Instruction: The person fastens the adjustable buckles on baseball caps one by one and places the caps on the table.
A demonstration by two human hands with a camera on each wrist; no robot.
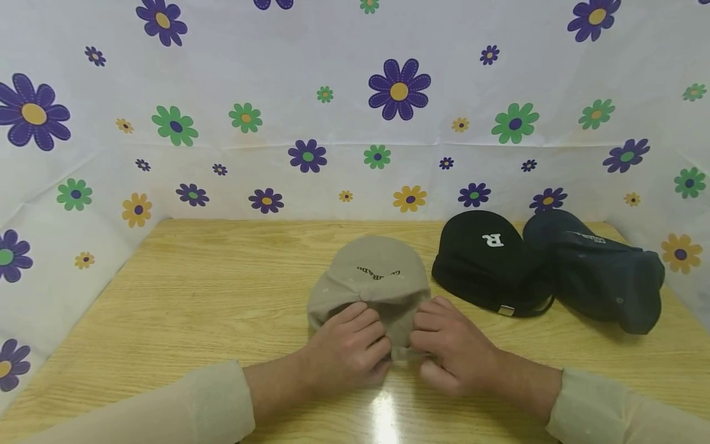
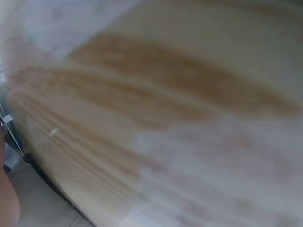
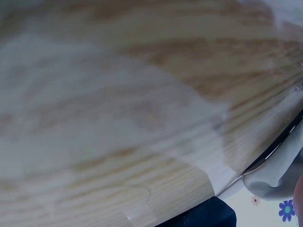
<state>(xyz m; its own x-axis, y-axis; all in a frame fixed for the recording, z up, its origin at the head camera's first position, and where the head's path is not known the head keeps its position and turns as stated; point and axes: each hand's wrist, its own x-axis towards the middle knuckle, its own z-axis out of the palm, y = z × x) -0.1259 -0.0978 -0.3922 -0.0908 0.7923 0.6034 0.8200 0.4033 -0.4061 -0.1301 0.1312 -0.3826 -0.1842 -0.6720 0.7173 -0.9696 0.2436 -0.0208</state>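
Note:
A beige baseball cap (image 1: 383, 259) with dark lettering lies on the wooden table in the head view, its crown away from me and its opening toward me. My left hand (image 1: 352, 345) grips the near part of the cap with curled fingers, left of the opening. On the opposite side, my right hand (image 1: 457, 348) pinches the cap's edge, fingers bent inward. The fingertips of both hands are partly hidden. In the right wrist view, greyish fabric (image 3: 274, 175) shows beside a sliver of the right hand. The left wrist view has mostly blurred tabletop.
A black cap (image 1: 471, 265) with a white letter R sits right of the beige one. Against it lies a dark navy cap (image 1: 604, 277) at the far right. A white flowered cloth (image 1: 355, 123) hangs behind and beside the wooden table (image 1: 194, 296).

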